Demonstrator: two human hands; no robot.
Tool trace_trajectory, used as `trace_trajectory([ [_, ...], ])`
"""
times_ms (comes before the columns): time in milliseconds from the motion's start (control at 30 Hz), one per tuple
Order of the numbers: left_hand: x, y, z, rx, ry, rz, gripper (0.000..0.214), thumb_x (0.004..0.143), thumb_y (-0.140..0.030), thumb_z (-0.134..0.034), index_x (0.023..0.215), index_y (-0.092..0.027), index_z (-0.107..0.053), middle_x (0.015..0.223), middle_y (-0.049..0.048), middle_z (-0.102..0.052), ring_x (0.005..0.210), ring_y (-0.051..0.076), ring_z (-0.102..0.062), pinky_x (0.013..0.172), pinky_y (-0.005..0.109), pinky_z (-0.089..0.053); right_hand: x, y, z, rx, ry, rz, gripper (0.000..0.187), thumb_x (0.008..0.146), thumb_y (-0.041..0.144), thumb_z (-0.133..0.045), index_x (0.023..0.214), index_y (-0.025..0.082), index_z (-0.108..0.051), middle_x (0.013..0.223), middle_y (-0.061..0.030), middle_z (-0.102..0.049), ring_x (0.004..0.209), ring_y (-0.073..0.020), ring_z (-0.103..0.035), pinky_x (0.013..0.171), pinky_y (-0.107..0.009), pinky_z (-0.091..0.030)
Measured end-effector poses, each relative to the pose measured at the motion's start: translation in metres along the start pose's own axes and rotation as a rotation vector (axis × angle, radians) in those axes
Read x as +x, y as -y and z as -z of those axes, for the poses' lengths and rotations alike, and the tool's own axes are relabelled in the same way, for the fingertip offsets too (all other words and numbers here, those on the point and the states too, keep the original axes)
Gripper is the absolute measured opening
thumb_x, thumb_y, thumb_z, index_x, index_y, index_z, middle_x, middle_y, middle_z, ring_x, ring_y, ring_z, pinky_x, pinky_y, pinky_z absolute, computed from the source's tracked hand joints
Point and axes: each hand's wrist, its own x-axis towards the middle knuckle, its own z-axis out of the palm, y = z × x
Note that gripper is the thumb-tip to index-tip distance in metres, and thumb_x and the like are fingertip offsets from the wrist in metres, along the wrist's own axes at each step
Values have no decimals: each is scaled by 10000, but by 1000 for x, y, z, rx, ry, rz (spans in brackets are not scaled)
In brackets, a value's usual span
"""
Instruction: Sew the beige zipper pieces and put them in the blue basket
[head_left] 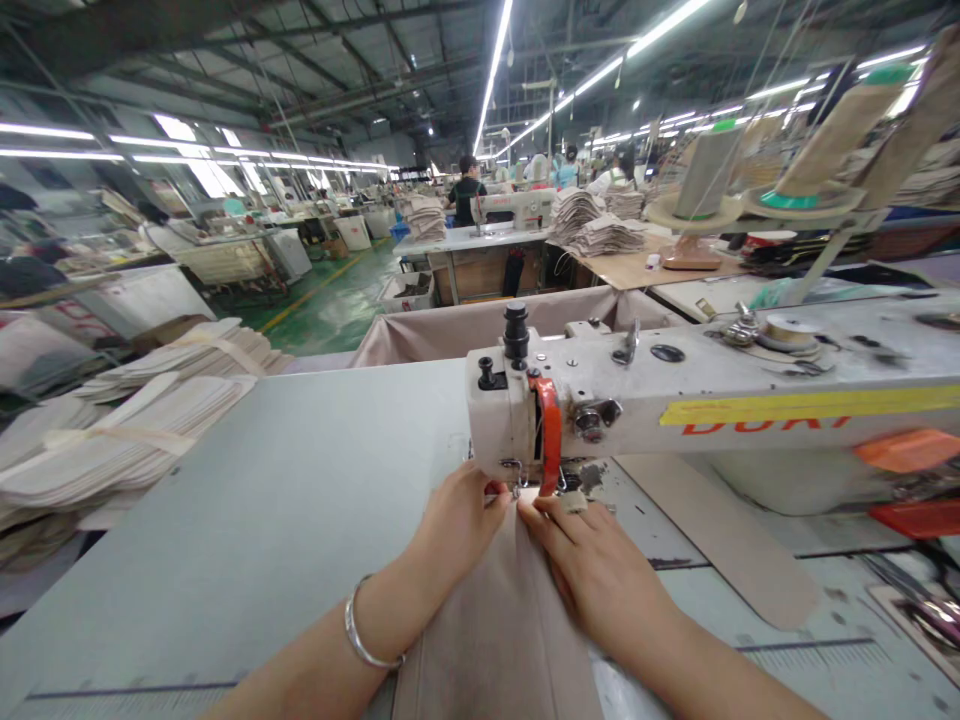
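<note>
A beige fabric piece (499,630) lies on the grey table and runs up under the head of a white sewing machine (675,395). My left hand (457,520), with a silver bracelet on its wrist, rests on the fabric's left side, fingers curled at the needle area. My right hand (592,565) presses on the fabric's right side, its fingertips pinched together just below the presser foot (525,490). Both hands meet at the fabric's top edge under the needle.
Stacks of beige cut pieces (127,420) sit at the table's left. A loose beige strip (720,535) lies right of the machine. Thread cones (817,150) stand behind it. Other sewing stations and a person in black (466,190) are farther back.
</note>
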Motion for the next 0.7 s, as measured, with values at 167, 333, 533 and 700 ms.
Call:
trace_trajectory([
  [167, -32, -2, -1, 212, 35, -332, 214, 940, -111, -502, 1058, -180, -667, 1205, 62, -656, 1185, 209, -563, 1044, 370, -447, -6, -3, -1, 45, -31, 18, 408, 934, 111, -488, 1332, 198, -516, 1245, -103, -566, 1035, -263, -505, 898, -426, -407],
  [333, -37, 5, -6, 333, 44, -443, 277, 947, -90, -477, 1180, -143, -618, 1232, 79, -649, 1253, 199, -531, 1127, 373, -400, -6, -2, -3, 22, -42, 3, 432, 928, 110, -497, 1351, 193, -504, 1235, -113, -567, 1059, -278, -501, 901, -436, -401],
  [533, -30, 4, -7, 344, 39, -446, 287, 938, -74, -479, 1190, -112, -611, 1227, 103, -646, 1256, 218, -534, 1134, 389, -403, -5, -1, -2, 24, -39, -24, 482, 897, 89, -535, 1368, 189, -496, 1198, -102, -578, 1056, -279, -500, 902, -437, -388],
  [700, -46, 5, -3, 366, 31, -491, 362, 955, -94, -426, 1299, -94, -538, 1308, 125, -607, 1275, 238, -523, 1105, 426, -441, -8, -1, -3, 15, -59, -12, 464, 906, 85, -516, 1357, 193, -505, 1210, -92, -580, 1058, -273, -501, 905, -437, -380],
])
